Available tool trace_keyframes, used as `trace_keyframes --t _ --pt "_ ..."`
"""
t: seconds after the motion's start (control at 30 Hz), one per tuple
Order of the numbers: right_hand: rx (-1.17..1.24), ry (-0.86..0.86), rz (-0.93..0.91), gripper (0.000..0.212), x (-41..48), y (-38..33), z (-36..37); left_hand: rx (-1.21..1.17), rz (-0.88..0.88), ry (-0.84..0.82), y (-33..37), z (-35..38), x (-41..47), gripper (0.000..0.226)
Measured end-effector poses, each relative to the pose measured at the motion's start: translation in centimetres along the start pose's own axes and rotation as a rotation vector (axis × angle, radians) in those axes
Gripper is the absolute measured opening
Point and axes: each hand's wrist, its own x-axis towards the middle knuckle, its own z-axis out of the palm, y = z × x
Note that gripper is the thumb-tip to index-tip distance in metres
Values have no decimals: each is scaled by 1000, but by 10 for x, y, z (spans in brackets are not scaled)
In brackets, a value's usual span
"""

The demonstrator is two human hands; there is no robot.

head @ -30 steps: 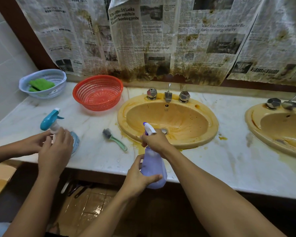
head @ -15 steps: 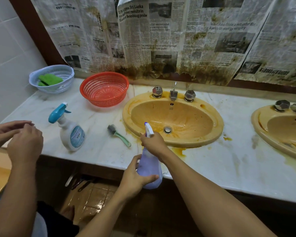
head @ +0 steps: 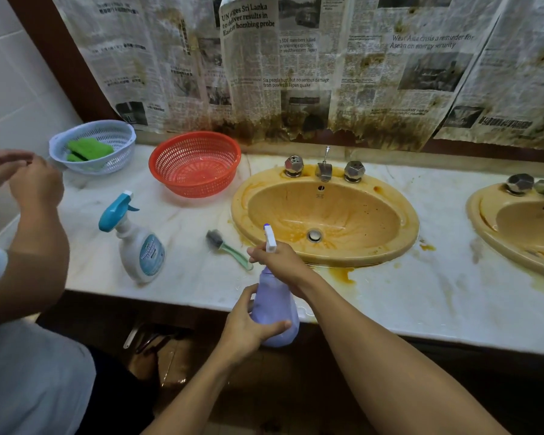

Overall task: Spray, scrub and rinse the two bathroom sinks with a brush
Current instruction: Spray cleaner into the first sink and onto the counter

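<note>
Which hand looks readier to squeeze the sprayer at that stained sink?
Probably the right hand: it grips the purple spray bottle at the neck, by the nozzle facing the near sink. Left hand only holds the bottle's body.

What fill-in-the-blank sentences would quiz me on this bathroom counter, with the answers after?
1. The purple spray bottle is gripped by the left hand at its body and the right hand at its neck, ____ hands in all.
2. The green sponge lies in the basket coloured ____.
3. The brush, lying between the white spray bottle and the sink, has a handle coloured ____.
4. The red basket holds ____.
Answers: two; blue; green; nothing.
</note>
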Motion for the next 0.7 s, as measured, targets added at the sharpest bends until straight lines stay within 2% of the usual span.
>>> trace_keyframes --t 0.13,0.27,0.37,0.43,0.53,0.57,0.67,0.7 --pt "69 84 23 25 -1 8 -8 6 66 -91 -2 -9 -3 86" --pt "-14 205 86 18 -9 19 -18 -16 124 -141 -5 6 -13 78" --pt "-43 158 62 16 -14 20 -23 -25 147 -105 -4 18 -17 80" --pt "-8 91 32 23 -17 22 -25 -33 136 -67 -3 22 -17 80" --pt "22 61 4 53 -21 22 -24 -22 143 -13 -6 25 -17 79" --pt "15 72 -8 49 -22 23 -24 -10 135 3 -4 26 -19 79" --pt "-77 139 -33 16 -28 24 -22 29 67 36 -9 36 -25 81" --pt "-113 158 -26 14 -31 23 -21 38 53 46 -7 41 -31 83"
